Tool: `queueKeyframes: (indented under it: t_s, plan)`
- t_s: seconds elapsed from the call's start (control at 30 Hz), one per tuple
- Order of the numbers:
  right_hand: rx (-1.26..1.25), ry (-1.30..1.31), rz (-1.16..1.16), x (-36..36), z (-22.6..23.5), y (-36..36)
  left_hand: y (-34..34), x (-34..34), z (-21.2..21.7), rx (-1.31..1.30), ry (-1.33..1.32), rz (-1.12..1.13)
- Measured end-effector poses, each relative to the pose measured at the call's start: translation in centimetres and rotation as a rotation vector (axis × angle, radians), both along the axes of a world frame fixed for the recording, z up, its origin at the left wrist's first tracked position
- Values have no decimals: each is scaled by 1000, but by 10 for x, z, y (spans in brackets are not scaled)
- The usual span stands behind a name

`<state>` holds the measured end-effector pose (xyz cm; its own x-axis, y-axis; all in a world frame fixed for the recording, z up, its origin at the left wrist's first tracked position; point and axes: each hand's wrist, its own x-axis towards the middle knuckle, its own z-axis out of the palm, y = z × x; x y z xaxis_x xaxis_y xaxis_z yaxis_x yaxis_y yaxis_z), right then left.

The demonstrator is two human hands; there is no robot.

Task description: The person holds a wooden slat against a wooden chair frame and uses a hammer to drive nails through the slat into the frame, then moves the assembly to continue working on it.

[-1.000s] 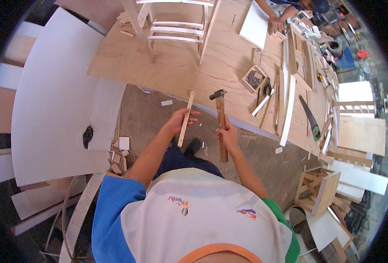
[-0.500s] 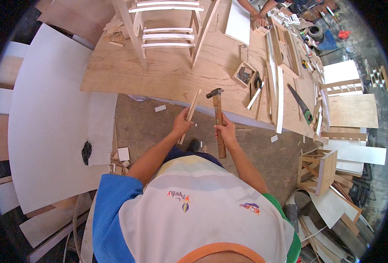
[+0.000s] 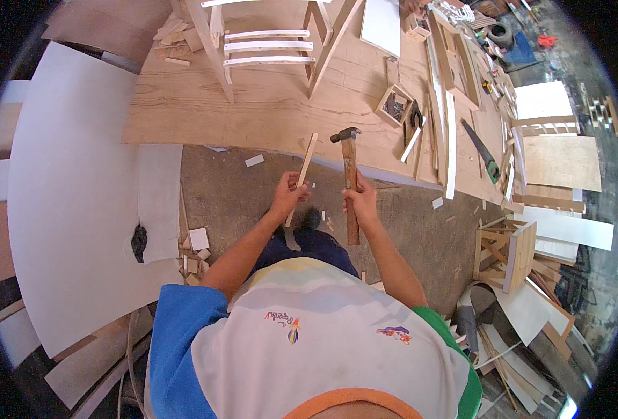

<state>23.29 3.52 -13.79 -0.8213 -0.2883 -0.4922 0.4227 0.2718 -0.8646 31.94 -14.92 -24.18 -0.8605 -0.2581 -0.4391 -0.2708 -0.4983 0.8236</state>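
In my left hand [image 3: 289, 196], closed round its lower half, is a narrow wooden strip [image 3: 308, 155] tilted with its top leaning right. My right hand [image 3: 362, 202] grips the wooden handle of a hammer [image 3: 349, 157], whose dark metal head points up. Strip and hammer are side by side, a short gap apart, in front of the near edge of a plywood worktable [image 3: 176, 115]. On the table, beyond the strip, stands a wooden frame with white slats [image 3: 270, 46].
A small wooden box of nails [image 3: 394, 105], pliers [image 3: 416, 115] and a handsaw [image 3: 481, 150] lie on the table's right. Long strips [image 3: 450, 150] run beside them. A large white panel [image 3: 78, 202] is at left; a wooden stool [image 3: 506, 255] stands right. Offcuts litter the floor.
The strip in my left hand has turned slightly more upright. The hammer stays in my right hand, nearly unmoved. The other person's hands at the table's far side have mostly slipped out of view.
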Motion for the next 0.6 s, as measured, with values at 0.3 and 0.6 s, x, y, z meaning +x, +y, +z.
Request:
queueKeyframes:
  t_s: [0.3, 0.6]
  plan:
    - [305, 261, 158, 12, -17, -7, 7, 6, -25, 121, -253, -44]
    - [344, 556, 303, 3, -42, -17, 15, -10, -19, 176, -267, -12]
